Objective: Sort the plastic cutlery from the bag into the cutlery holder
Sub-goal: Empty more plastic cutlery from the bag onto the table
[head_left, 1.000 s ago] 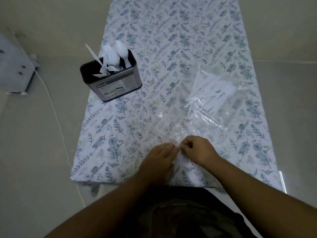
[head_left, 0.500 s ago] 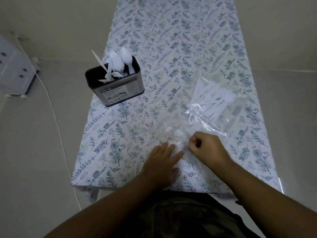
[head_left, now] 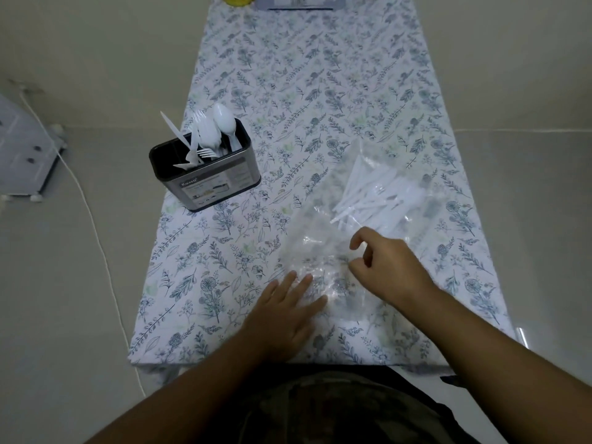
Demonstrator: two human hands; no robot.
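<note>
The clear plastic bag (head_left: 368, 219) lies flat on the counter (head_left: 288, 75) at centre right of the frame, its mouth end toward the lower middle and the loose white cutlery (head_left: 374, 197) bunched in its far end. The cutlery holder (head_left: 208, 177) stands well apart at centre left, near the counter's left edge, already holding a few spoons, forks and a knife.

The left hand (head_left: 285, 312) rests flat, fingers straight, pressing the near end of the bag onto the cloth. The right hand (head_left: 384, 267) hovers over the film with thumb and forefinger curled toward each other; whether it has film pinched or nothing at all I cannot tell, since the plastic is transparent there.

The likely trouble is the film itself: thin, slick and clingy, so the pinch may catch both layers and never open the mouth. If the left hand's pressure slips, a pull would drag the whole bag and the pieces could slide toward the right edge. Reaching in blind could also snag fork tines on the plastic
</note>
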